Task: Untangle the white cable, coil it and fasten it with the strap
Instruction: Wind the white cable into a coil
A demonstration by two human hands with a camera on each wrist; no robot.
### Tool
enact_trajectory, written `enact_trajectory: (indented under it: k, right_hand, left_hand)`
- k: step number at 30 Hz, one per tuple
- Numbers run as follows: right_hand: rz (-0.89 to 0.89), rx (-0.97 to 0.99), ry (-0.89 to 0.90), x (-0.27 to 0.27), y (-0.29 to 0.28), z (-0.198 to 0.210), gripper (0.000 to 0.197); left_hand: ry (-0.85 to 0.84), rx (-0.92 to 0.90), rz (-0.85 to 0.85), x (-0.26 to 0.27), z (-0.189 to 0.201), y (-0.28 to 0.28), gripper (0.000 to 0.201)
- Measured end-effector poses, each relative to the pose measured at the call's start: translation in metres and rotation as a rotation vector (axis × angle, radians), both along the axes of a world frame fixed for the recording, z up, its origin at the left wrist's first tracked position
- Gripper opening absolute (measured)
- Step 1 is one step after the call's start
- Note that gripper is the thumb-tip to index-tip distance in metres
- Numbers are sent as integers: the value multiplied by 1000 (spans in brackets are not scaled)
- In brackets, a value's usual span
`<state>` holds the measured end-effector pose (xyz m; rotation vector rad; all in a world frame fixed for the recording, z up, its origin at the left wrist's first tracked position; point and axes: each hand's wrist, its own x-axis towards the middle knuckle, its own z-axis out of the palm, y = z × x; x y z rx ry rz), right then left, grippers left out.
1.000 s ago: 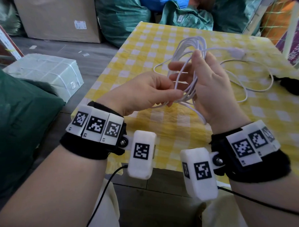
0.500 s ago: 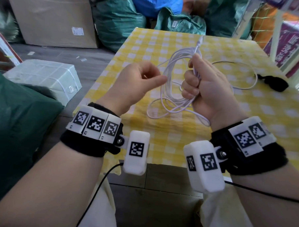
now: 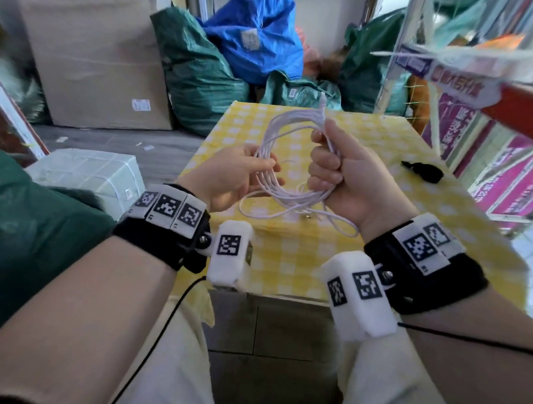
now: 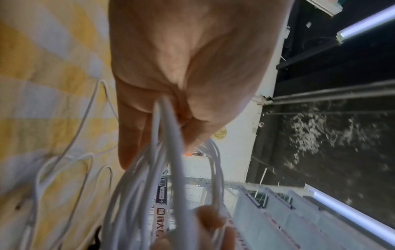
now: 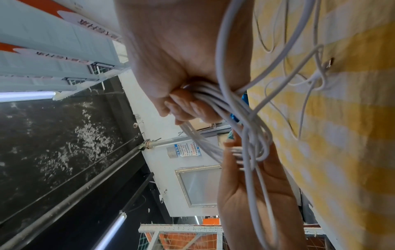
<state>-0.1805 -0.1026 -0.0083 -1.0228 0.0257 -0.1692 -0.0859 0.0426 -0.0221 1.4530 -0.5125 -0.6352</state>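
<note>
Yellow-and-white checked cloth covers the table (image 3: 287,257), with green sacks (image 3: 200,73), one blue sack (image 3: 254,33) and a labelled cardboard box (image 3: 94,57) piled behind it. Two hands hold one white cable (image 3: 278,187) above the cloth, gathered into a loose bundle of several loops. The right hand (image 3: 348,178) is fisted tightly around one side of the loops, thumb up, with a plug end sticking out above the fist. The left hand (image 3: 232,179) pinches the opposite side of the loops between thumb and half-curled fingers. One loose loop hangs down to the cloth. One black strap (image 3: 422,172) lies alone on the table, well to the right. Printed signs at right are too blurred to read.
</note>
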Motion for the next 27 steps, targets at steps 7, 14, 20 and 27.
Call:
enact_trajectory:
  k: [7, 14, 20, 27]
  right_hand:
    - [23, 84, 134, -19, -5, 11, 31]
    - [-85, -162, 89, -31, 4, 27, 33]
    - [-132, -309, 14, -36, 15, 34, 27]
    - [-166, -447, -17, -43, 23, 44, 17]
  left_hand:
    - [194, -297, -81, -30, 22, 19, 19]
    - [142, -197, 40, -45, 41, 20, 27]
    - [147, -23, 10, -51, 58, 25, 34]
    - [137, 63, -41, -56, 71, 31, 37]
